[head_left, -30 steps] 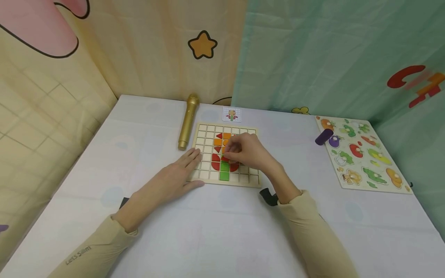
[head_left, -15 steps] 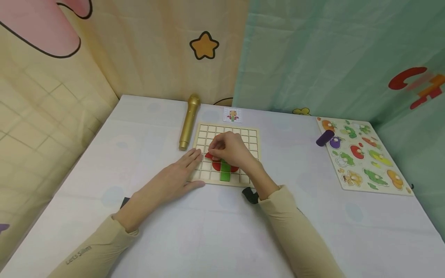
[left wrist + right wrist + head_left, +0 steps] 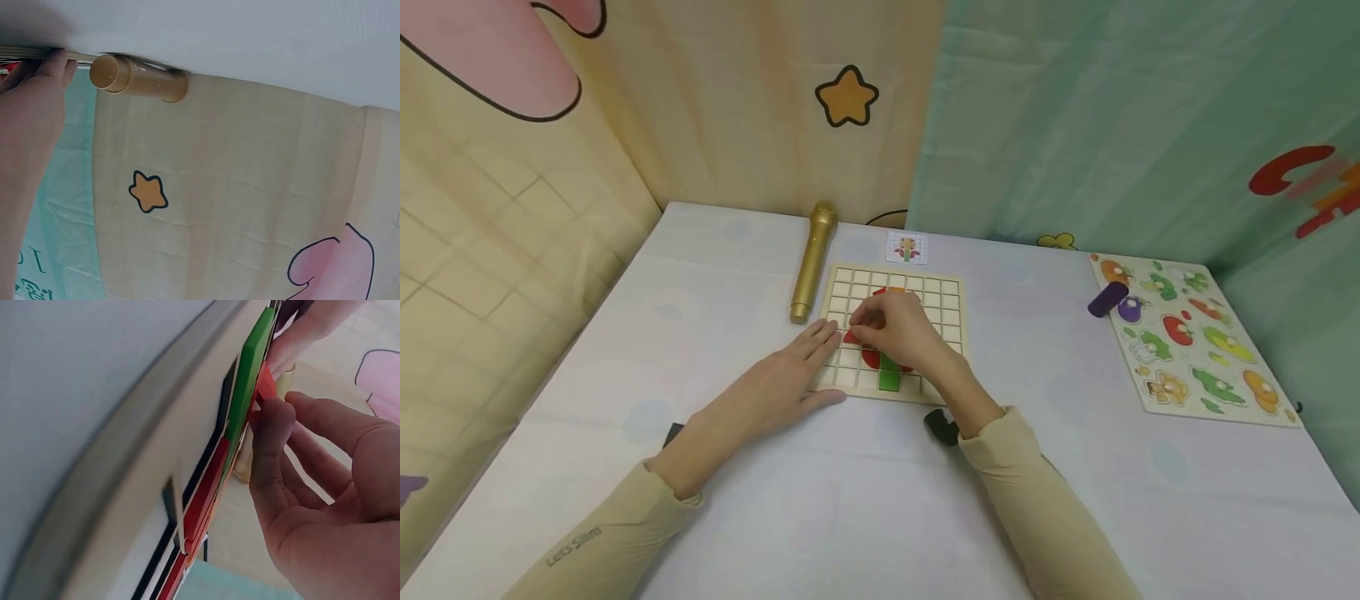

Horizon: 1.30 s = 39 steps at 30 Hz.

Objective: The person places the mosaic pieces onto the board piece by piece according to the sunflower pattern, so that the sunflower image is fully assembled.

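Observation:
A wooden grid board lies on the table with red, orange and green pieces in its cells; my right hand covers many of them. Near the bottom edge a green square piece shows. My right hand is over the board's left-middle part and pinches a red piece between thumb and fingertips. In the right wrist view that red piece stands tilted at the board's surface, its exact shape partly hidden. My left hand lies with straight fingers along the board's left edge, fingertips touching it.
A gold toy microphone lies left of the board's top corner. Behind the board is a small pattern card. At the right, a vegetable peg puzzle lies with a purple cylinder at its left edge. Curtains bound the table's back.
My right hand has moved left from the middle of the board, bringing a red piece to the cells beside my left fingertips. My left hand stays in place.

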Motion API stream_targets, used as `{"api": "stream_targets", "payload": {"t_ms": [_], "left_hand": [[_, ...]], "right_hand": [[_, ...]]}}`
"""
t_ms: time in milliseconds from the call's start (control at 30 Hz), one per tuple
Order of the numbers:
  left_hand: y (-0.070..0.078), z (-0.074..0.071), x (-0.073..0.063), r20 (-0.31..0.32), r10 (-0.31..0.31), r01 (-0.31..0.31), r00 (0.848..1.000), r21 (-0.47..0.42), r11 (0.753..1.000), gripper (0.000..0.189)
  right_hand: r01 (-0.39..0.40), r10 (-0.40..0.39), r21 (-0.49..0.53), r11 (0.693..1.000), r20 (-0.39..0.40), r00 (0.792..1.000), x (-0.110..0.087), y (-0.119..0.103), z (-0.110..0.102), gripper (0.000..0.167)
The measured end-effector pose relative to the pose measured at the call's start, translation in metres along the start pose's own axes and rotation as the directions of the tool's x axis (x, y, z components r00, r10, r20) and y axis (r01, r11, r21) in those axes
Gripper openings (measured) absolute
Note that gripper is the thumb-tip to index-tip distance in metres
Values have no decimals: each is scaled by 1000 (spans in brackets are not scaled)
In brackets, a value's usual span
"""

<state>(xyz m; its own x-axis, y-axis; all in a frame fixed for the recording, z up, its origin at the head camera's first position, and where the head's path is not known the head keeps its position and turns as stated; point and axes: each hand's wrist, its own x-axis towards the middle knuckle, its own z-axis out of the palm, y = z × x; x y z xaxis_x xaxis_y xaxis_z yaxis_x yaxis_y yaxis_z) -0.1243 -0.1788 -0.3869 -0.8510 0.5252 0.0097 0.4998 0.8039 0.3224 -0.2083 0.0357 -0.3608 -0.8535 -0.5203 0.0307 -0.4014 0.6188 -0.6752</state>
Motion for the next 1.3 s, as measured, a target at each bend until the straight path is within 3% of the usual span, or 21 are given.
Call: {"api": "stream_targets", "payload": {"t_ms": [600,867,1300], "left_hand": [[3,-2,2,22,-13,13,1000,0,1000,90],[2,-2,2,27,-14,13,1000,13,1000,89],[2,-2,0,23,-14,14,1000,13,1000,89]], "right_hand": [[51,-39,-135,989,89,995,-4,-3,-2,14],[93,-82,-181,979,69,994,-3,-5,1,15],[83,-70,-165,983,79,994,-4,-4,3,12]]}}
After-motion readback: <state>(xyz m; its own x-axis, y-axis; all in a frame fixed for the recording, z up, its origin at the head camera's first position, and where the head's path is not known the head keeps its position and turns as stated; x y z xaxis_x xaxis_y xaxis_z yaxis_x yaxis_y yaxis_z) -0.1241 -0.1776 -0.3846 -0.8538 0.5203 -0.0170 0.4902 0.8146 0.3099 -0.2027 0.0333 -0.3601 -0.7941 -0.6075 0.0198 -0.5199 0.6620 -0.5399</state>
